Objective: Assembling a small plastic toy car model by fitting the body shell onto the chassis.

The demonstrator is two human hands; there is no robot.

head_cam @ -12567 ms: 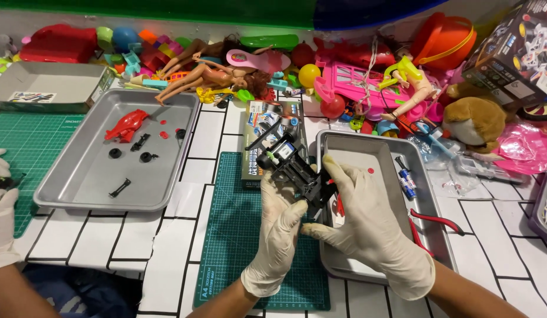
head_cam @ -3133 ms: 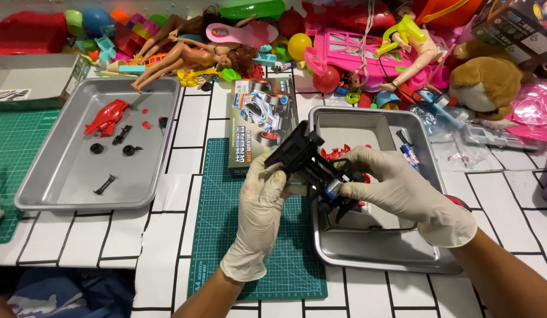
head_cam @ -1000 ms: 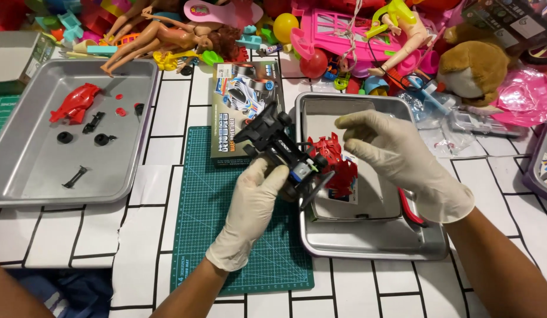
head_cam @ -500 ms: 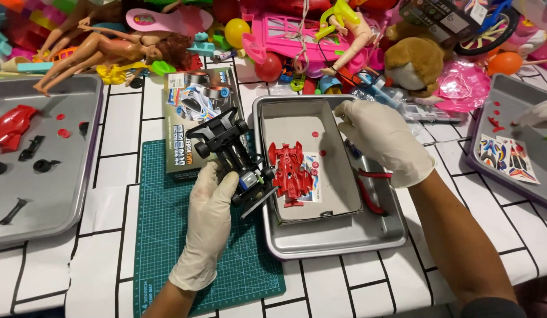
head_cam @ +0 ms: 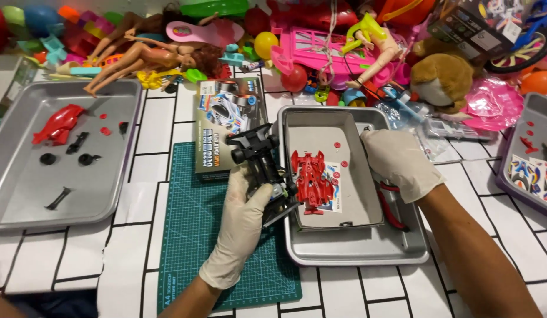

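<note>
Black toy car chassis (head_cam: 263,168) gripped in the left hand (head_cam: 245,221); right hand (head_cam: 401,162) rests loosely on the cardboard box (head_cam: 338,176) edge, grasping nothing.

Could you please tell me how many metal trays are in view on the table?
3: left tray with red and black parts; middle tray by the right hand; right tray, cut off by the frame. The toy pile may hide others.

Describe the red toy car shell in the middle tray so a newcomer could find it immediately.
Start at the grey metal tray right of the green cutting mat. Inside sits a shallow grey box; the red car shell lies there on a sticker sheet, slimmer than the left tray's red shell.
</note>
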